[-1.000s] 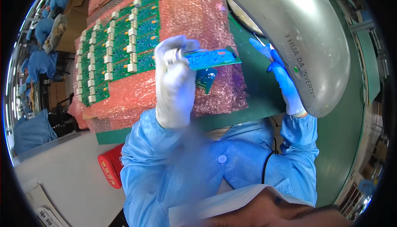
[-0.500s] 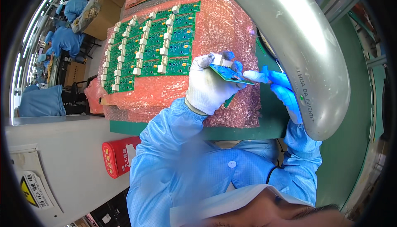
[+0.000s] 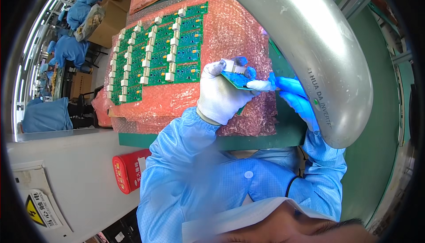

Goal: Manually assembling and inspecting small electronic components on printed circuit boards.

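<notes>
My left hand (image 3: 218,93), in a white glove, is closed on a green circuit board (image 3: 235,81) that it holds tilted above pink bubble wrap. White block connectors (image 3: 233,66) stand on the board's upper edge, by the fingertips. My right hand (image 3: 297,97), gloved and lit strongly blue, is closed beside the lamp head. A pale rounded tip (image 3: 260,85) reaches from it to the board's right part; I cannot make out whether this is a fingertip or something held. The lamp partly hides that hand.
Rows of green circuit boards (image 3: 164,52) lie on the pink bubble wrap (image 3: 230,26), left of my hands. A large silver lamp head (image 3: 327,61) arches over the green table (image 3: 376,105) at right. A red container (image 3: 128,171) is at lower left. Co-workers (image 3: 71,50) in blue sit far left.
The pale tip at my right hand has moved left, from the board's right end onto its face. The left hand still holds the board. The whole view has shifted slightly.
</notes>
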### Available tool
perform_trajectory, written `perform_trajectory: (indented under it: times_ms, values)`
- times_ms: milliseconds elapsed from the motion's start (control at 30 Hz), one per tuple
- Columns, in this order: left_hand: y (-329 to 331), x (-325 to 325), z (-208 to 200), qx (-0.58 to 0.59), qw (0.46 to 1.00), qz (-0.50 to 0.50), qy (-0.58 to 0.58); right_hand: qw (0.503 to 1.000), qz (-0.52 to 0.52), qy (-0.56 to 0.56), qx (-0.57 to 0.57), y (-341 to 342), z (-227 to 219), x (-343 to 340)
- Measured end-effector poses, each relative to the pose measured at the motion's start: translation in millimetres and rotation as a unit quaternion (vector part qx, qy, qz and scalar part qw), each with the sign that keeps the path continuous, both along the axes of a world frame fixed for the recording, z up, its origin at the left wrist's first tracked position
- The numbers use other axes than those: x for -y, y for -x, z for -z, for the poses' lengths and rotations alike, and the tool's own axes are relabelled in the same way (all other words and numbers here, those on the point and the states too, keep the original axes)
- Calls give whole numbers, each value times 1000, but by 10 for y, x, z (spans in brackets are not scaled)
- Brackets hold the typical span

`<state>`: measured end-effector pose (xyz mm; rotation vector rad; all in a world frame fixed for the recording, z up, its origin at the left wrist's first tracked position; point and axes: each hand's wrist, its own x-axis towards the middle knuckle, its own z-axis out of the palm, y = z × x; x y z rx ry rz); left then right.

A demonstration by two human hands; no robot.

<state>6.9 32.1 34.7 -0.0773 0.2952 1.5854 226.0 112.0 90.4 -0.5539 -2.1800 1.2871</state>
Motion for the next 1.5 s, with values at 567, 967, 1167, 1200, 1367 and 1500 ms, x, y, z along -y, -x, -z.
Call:
perform_trajectory:
  times_ms: [567, 967, 1167, 1200, 1367, 1500]
  values:
    - [30, -3, 76, 49, 998, 12, -49, 988, 121, 92, 8, -31, 145, 80]
    - [43, -7, 84, -7, 1000, 18, 19, 982, 91, 72, -151, 194, 150, 188]
    - [15, 16, 47, -18, 1000, 11, 4, 991, 82, 108, -10, -24, 100, 112]
    - [11, 21, 12, -75, 997, -4, 31, 990, 75, 113, -29, -4, 113, 115]
    - [77, 20, 94, -58, 998, 0, -9, 913, 72, 341, -210, -7, 234, 143]
    - [91, 23, 105, -93, 991, -86, -48, 939, 81, 292, -161, -7, 218, 124]
